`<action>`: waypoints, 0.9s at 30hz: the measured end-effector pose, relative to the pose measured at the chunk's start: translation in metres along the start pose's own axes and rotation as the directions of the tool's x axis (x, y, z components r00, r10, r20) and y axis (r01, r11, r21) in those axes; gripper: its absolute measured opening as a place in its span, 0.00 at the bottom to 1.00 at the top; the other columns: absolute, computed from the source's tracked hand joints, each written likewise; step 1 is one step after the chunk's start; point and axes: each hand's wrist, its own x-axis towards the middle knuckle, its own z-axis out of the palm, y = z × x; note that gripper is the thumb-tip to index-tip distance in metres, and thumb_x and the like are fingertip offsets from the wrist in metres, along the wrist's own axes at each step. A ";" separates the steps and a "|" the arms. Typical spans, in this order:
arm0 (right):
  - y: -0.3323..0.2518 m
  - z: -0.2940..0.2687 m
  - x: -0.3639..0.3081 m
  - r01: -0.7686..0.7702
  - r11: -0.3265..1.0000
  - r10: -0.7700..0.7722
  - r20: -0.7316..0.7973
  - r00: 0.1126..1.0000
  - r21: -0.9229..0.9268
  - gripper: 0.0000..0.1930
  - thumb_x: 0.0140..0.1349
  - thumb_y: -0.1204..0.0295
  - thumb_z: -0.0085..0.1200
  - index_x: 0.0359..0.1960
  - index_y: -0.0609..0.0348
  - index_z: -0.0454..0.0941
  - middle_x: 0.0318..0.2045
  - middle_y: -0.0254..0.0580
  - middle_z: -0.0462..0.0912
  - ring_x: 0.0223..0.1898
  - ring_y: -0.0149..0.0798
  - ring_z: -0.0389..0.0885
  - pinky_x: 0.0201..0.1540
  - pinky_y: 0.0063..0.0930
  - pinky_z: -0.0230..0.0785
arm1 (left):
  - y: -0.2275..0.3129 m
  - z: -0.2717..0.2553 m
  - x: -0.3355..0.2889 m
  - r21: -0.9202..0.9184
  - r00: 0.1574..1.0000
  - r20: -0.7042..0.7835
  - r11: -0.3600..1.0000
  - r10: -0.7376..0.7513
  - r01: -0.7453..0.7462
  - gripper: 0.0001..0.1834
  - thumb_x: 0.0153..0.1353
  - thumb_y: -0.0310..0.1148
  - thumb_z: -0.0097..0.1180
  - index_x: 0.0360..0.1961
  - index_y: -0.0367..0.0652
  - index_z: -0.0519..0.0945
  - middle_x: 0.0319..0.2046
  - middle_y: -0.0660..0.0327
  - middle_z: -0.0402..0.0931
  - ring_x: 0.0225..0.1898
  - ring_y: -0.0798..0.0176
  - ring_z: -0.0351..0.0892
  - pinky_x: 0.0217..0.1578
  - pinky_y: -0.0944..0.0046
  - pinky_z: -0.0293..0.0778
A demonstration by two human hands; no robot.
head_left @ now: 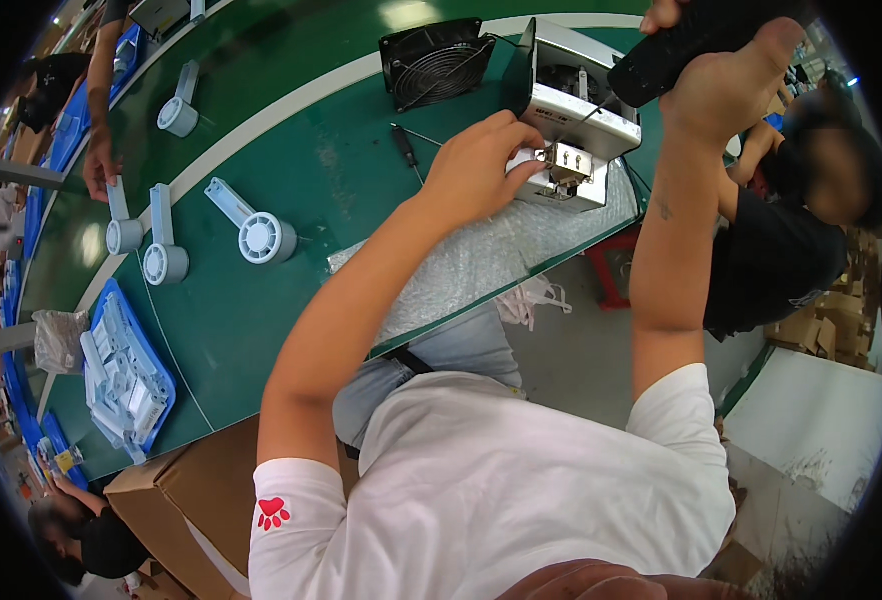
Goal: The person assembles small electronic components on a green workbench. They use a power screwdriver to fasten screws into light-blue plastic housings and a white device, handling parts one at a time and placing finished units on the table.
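Note:
My left hand (471, 170) is closed at the fingertips on a small metal block (566, 162) with dark slots. The block sits at the low front part of a white metal housing (586, 125). High at the right, my right hand (726, 100) grips a black power screwdriver (651, 68). Its thin bit slants down and left toward the block; whether the tip touches is too small to tell. Under the housing lies a sheet of bubble wrap (461, 265). Left of the housing stands a black square fan (436, 65) with a wire grille. A black-handled screwdriver (404, 145) rests nearby.
Several light-blue handheld fans (264, 238) lie on the green table (301, 180). A blue tray (166, 385) of pale plastic parts stands at the left, beside a cardboard box (201, 490). A co-worker (791, 230) sits at the right; another person's hand (101, 170) reaches in far left.

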 end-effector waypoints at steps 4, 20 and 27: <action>0.012 -0.017 0.010 -0.094 0.995 0.094 -0.040 0.995 0.021 0.33 0.70 0.37 0.41 0.32 0.60 0.71 0.24 0.40 0.75 0.17 0.33 0.74 0.20 0.25 0.68 | -0.002 -0.001 -0.001 0.036 0.999 0.006 0.999 0.035 -0.035 0.14 0.60 0.34 0.65 0.46 0.46 0.79 0.38 0.59 0.75 0.40 0.51 0.79 0.40 0.56 0.74; -0.061 -0.009 0.005 -0.135 0.964 0.120 0.076 0.990 0.227 0.29 0.72 0.44 0.40 0.49 0.63 0.71 0.34 0.42 0.75 0.25 0.34 0.73 0.27 0.26 0.67 | 0.004 -0.017 0.012 0.376 0.961 0.224 0.896 0.160 -0.237 0.14 0.62 0.40 0.61 0.45 0.46 0.81 0.38 0.62 0.76 0.39 0.54 0.82 0.39 0.55 0.79; -0.048 -0.063 0.002 -0.215 0.976 0.212 -0.079 0.974 -0.032 0.43 0.63 0.31 0.39 0.57 0.62 0.68 0.40 0.50 0.73 0.35 0.43 0.71 0.38 0.37 0.66 | 0.022 -0.011 0.026 0.478 0.937 0.345 0.869 -0.051 -0.128 0.18 0.59 0.43 0.62 0.40 0.39 0.76 0.34 0.54 0.81 0.37 0.49 0.84 0.36 0.52 0.81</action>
